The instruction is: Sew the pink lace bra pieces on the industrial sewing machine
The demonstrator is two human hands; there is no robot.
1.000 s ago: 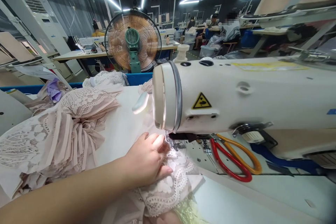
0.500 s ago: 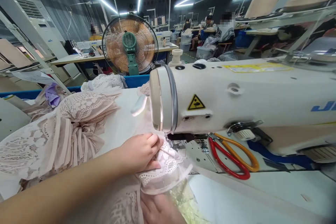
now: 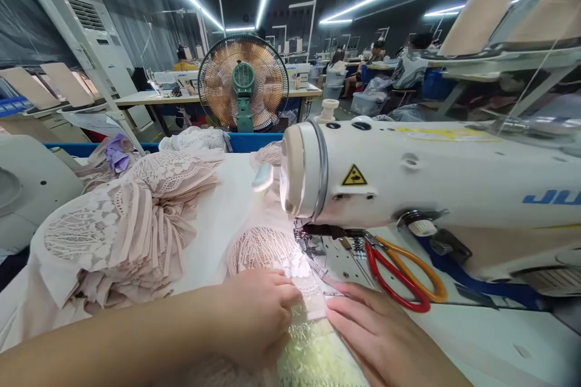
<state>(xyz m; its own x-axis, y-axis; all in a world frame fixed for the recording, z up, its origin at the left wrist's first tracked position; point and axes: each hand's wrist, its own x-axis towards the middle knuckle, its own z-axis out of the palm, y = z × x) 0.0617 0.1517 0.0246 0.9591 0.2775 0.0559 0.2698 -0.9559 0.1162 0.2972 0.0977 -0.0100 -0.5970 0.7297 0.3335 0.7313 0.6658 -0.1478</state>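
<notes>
A pale pink lace bra piece [image 3: 265, 248] lies on the machine bed, its edge by the presser foot [image 3: 303, 237] of the white sewing machine [image 3: 436, 169]. My left hand [image 3: 258, 314] presses on the lace, fingers curled and closed over its near part. To the right of it, my right hand [image 3: 372, 323] lies flat with fingers stretched out, fingertips touching the fabric's right edge just in front of the needle area. Beneath the fabric, between both hands, shows a shiny yellowish surface [image 3: 318, 347].
A stack of lace pieces [image 3: 122, 230] is heaped on the left. Scissors [image 3: 411, 306] with red and orange handles lie under the machine arm. Behind the table stand a blue bin edge [image 3: 254, 142] and a large fan [image 3: 218, 87]. Other people sit at machines farther back.
My right hand has come up from below the fabric to its right edge. My left hand has moved back from the needle area. More lace shows flat before it; the view has shifted.
</notes>
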